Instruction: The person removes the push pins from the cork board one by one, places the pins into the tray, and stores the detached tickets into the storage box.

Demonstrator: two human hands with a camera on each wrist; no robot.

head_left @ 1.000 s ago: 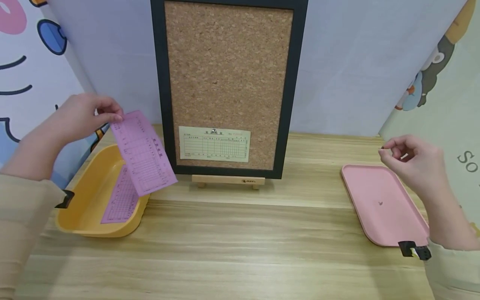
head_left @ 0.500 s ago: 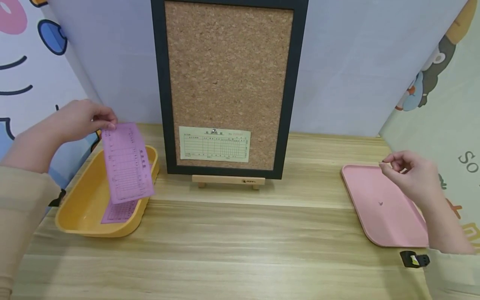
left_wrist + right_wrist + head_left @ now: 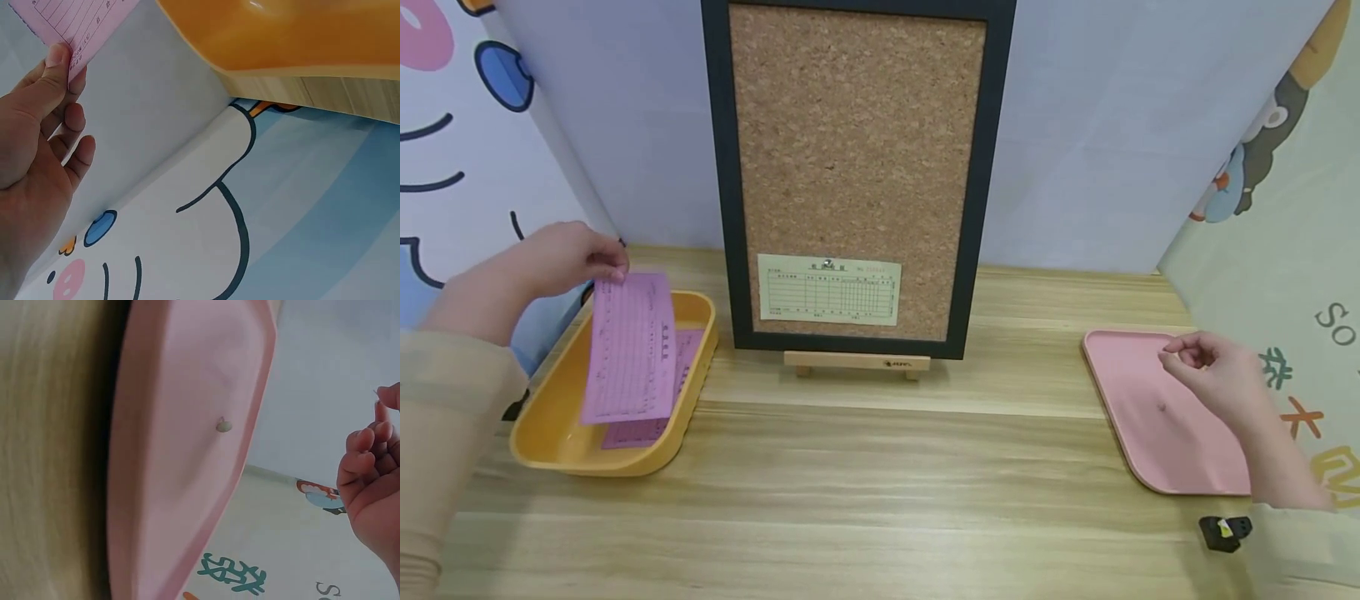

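Hanging above the yellow bin: one purple printed sheet, pinched at its upper edge between thumb and fingers of the left hand. Inside the bin lies a second purple sheet, partly covered in the head view. Right hand, raised over the pink tray: thumb and forefinger pinch a small pin, its thin point showing in the right wrist view. On the tray rests one tack. Between bin and tray, on a low wooden stand: black-framed corkboard, bearing one pale green printed slip, pinned near its top edge.
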